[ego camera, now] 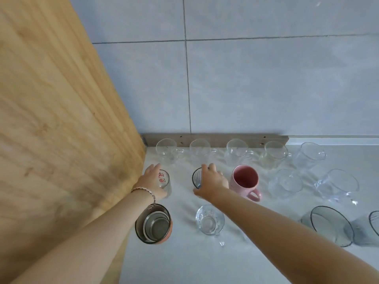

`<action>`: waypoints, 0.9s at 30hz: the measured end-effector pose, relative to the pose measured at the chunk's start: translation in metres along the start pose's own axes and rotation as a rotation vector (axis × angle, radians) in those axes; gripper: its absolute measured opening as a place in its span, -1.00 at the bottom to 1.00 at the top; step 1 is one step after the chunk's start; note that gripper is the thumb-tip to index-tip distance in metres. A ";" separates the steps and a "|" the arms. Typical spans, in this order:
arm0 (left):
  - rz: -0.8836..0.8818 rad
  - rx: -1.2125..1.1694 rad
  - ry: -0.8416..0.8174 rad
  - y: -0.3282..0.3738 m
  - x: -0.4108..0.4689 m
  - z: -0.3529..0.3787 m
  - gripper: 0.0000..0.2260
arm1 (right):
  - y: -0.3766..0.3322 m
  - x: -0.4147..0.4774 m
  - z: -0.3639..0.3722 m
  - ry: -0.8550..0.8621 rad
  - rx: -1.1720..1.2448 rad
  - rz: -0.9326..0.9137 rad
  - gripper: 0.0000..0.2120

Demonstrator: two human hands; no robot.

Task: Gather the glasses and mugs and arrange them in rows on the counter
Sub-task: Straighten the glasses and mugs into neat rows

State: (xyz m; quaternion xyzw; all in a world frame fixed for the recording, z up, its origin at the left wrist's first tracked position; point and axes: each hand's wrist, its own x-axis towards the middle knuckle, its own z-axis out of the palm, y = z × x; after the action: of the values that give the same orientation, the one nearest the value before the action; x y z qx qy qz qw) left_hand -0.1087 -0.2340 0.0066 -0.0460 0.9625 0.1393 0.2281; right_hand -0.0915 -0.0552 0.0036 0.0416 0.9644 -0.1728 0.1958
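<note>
My left hand (152, 181) grips a clear glass with red lettering (165, 180) standing on the white counter (184, 259) near the wooden panel. My right hand (212, 181) holds a dark-rimmed ribbed glass (196, 178) just left of a pink mug (245, 181). Several clear glass mugs (235, 152) stand in a row along the back wall. Nearer me are a steel-lined cup (153, 224) and a clear cut-glass mug (209, 221).
A tall wooden panel (61, 130) walls off the left. More clear mugs (286, 184) and a clear jug-like glass (337, 186) stand to the right. A grey-rimmed glass bowl (328, 225) and another dark-rimmed glass (374, 223) sit at the right edge.
</note>
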 end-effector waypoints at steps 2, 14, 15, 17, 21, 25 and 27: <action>-0.005 -0.042 0.010 0.001 0.008 0.003 -0.38 | 0.005 0.001 0.006 0.039 0.066 0.012 -0.24; 0.018 -0.211 0.181 0.009 0.028 0.003 -0.50 | -0.009 0.014 0.015 0.091 0.269 0.061 -0.17; 0.023 -0.216 0.185 0.009 0.029 0.003 -0.50 | -0.012 0.015 0.016 0.091 0.266 0.058 -0.17; 0.024 -0.216 0.182 0.008 0.029 0.003 -0.48 | -0.014 0.016 0.016 0.098 0.250 0.060 -0.18; 0.009 -0.200 0.168 0.009 0.027 0.003 -0.44 | -0.012 0.016 0.016 0.103 0.206 0.047 -0.20; -0.014 -0.152 0.132 0.012 0.024 0.002 -0.44 | -0.005 0.011 0.010 0.022 0.186 -0.008 0.01; -0.037 -0.110 0.089 0.015 0.020 -0.001 -0.42 | 0.005 0.002 -0.001 0.006 0.225 -0.066 0.06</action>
State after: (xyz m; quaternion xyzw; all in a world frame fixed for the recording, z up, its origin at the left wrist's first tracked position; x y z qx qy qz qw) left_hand -0.1288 -0.2204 0.0018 -0.0825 0.9616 0.1856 0.1847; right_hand -0.0928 -0.0504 0.0019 0.0323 0.9403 -0.2861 0.1814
